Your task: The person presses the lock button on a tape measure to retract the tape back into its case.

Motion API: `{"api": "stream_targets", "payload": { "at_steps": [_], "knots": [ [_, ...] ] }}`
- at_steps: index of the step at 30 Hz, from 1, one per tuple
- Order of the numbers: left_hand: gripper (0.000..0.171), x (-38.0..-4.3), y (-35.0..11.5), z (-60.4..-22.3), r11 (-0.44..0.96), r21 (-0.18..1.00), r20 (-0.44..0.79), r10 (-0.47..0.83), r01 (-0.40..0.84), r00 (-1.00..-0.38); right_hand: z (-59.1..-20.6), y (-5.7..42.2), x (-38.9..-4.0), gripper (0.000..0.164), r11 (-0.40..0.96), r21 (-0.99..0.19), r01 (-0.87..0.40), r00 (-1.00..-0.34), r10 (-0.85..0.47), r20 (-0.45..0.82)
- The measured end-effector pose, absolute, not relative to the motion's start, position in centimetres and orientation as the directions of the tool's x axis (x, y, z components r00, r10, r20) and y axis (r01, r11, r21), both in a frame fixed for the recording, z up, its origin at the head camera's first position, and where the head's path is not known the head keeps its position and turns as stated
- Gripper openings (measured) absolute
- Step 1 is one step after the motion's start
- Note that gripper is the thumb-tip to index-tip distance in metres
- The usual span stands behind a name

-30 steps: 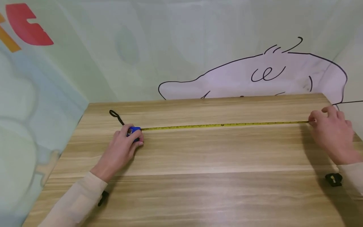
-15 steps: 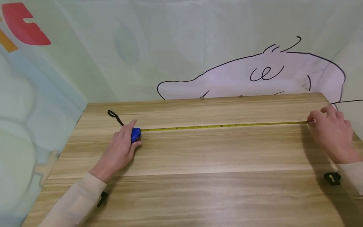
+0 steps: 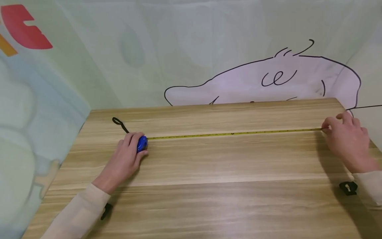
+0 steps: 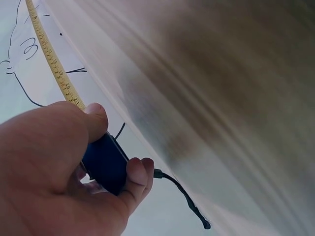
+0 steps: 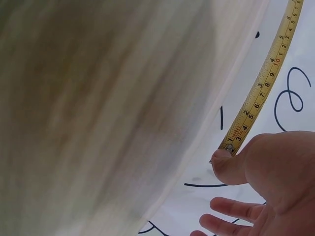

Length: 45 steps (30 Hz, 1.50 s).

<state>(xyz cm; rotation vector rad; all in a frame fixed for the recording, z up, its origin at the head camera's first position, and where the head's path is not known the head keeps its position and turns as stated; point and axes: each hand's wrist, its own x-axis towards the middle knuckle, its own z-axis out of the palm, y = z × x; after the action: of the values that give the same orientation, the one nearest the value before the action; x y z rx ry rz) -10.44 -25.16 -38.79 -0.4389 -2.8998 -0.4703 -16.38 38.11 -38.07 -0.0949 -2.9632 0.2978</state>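
Note:
A blue tape measure (image 3: 142,144) is gripped in my left hand (image 3: 122,162), its thumb and fingers wrapped round the case. From the case a yellow tape blade (image 3: 232,133) stretches in a straight line across the wooden table. At its far right end my right hand (image 3: 347,142) pinches the blade's tip, seen close in the right wrist view, where the thumb (image 5: 229,167) presses by the end rivet and the other fingers are spread. The left wrist view shows the blade (image 4: 51,61) leaving the case (image 4: 106,164) beside the thumb. A black wrist strap (image 3: 120,123) trails behind the case.
The wood-grain table (image 3: 209,209) ends at a back edge against a wall sheet (image 3: 179,49) with a cartoon drawing. Under the right wrist a black strapped item (image 3: 348,188) shows, and another dark piece (image 3: 106,211) by the left sleeve.
My left fingers have shifted on the case: a finger lifted half a second ago now lies back over it. The blade stays stretched between both hands; the view has drifted slightly.

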Motion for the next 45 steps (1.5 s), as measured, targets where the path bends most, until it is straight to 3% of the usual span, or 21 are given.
{"api": "stream_targets", "payload": {
  "at_steps": [23,45],
  "knots": [
    [0.049,-10.9,-24.5,-38.6,0.870,0.366,0.191,0.276,0.330,-0.942,-38.1,37.5,-16.4,0.007,0.981,-0.185,0.061,-0.990,0.084,0.117],
    [0.052,-10.5,-24.6,-38.3,0.868,0.403,0.148,0.250,0.289,-0.957,-38.0,36.0,-16.7,0.008,0.981,-0.193,-0.021,-0.996,-0.003,0.090]
  ]
}}
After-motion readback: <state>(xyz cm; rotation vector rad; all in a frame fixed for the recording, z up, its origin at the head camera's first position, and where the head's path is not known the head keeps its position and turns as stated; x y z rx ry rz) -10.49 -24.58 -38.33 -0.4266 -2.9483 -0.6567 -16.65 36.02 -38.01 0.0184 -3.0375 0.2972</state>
